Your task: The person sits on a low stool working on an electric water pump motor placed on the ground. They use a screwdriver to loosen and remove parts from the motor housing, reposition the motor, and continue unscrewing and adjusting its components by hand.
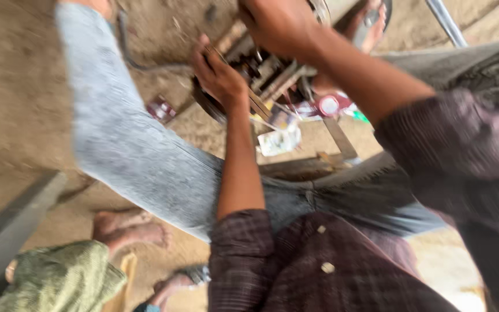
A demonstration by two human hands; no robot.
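Head view, looking down; the picture is blurred. Nearest the camera lies the person's dark checked shirt (pixel 319 266), its sleeves rolled up on both forearms. At lower left a second person's bare foot (pixel 128 228) rests on the dirt floor (pixel 18 104), beside a fold of green cloth (pixel 59 280). The person's pale grey trouser leg (pixel 122 138) runs diagonally up the left of the view.

Beyond the knee, the left hand (pixel 219 75) reaches forward; its grip is curled about the rim of a round metal mechanism (pixel 261 75) and a flat bar on it, with the fingers bent over the edge. How tightly it clasps cannot be told through the blur. Higher up, the right hand (pixel 278 23) lies on top of the same mechanism, fingers folded down over it.

The mechanism stands on the floor ahead of the knee, between the two hands. Just beside it lie a crumpled white packet (pixel 279 140) and a small red-and-white tin (pixel 330 105).
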